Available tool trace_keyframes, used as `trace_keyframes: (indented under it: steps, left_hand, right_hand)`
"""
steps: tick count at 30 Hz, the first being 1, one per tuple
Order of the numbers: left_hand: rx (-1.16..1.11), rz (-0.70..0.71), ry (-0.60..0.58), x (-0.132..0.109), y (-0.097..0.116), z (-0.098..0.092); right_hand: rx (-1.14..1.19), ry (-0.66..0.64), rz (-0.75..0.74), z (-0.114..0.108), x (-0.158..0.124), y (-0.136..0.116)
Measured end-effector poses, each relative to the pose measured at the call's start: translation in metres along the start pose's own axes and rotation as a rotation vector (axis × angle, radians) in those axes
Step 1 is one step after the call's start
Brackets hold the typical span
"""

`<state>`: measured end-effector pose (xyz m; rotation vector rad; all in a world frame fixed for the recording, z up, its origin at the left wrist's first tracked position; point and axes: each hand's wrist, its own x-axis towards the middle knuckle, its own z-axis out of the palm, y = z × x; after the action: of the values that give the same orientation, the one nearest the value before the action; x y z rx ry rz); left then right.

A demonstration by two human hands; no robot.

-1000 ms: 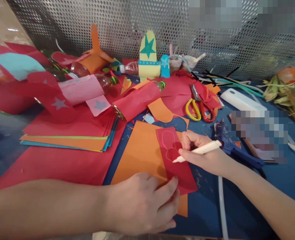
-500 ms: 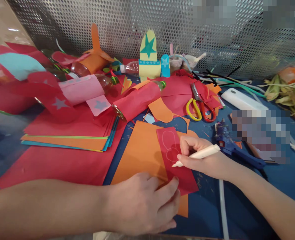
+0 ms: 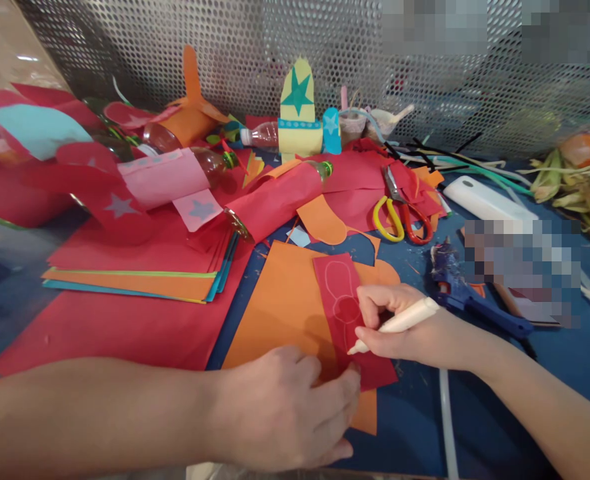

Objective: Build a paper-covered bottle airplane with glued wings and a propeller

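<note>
Pinching a white marker pen (image 3: 409, 318) in the right hand (image 3: 425, 343), tip at the near half of the red paper strip (image 3: 345, 323). Resting the left hand (image 3: 285, 407) at the strip's near left edge, loosely spread, without visible grip. With an orange sheet (image 3: 279, 307) beneath the strip, apt to skew the pale outline (image 3: 341, 263) through slippage. Possibly bumping the blue glue gun (image 3: 479, 310) right of the strip.

Left forearm (image 3: 99, 410), bare from wrist to edge of view, broad and smooth in outline; left hand (image 3: 285, 408), bare, with rounded knuckles; right forearm (image 3: 535, 400), likewise bare, narrowing towards the wrist; right hand (image 3: 415, 340), bare, slender-fingered; fingernails too indistinct to describe.
</note>
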<state>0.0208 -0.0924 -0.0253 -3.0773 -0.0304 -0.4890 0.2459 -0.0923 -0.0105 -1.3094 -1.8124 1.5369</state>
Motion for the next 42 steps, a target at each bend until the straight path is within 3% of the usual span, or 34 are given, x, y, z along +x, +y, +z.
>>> trace_keyframes:
  steps: [16,21,33,42]
  left_hand:
    - [0.002,0.006,0.034,-0.001,0.0,0.001]
    - [-0.027,0.003,-0.025,0.0,0.0,0.001]
    - [-0.04,0.013,-0.052,0.001,0.0,0.0]
    - [-0.025,0.007,-0.027,0.003,-0.001,0.0]
  right_hand:
    - [-0.086,-0.069,0.025,-0.009,-0.001,-0.01]
    - [-0.107,-0.055,0.036,-0.012,-0.002,-0.01]
    - [-0.082,0.039,0.008,-0.019,0.002,0.0]
    - [-0.134,0.2,-0.031,-0.019,0.006,0.002]
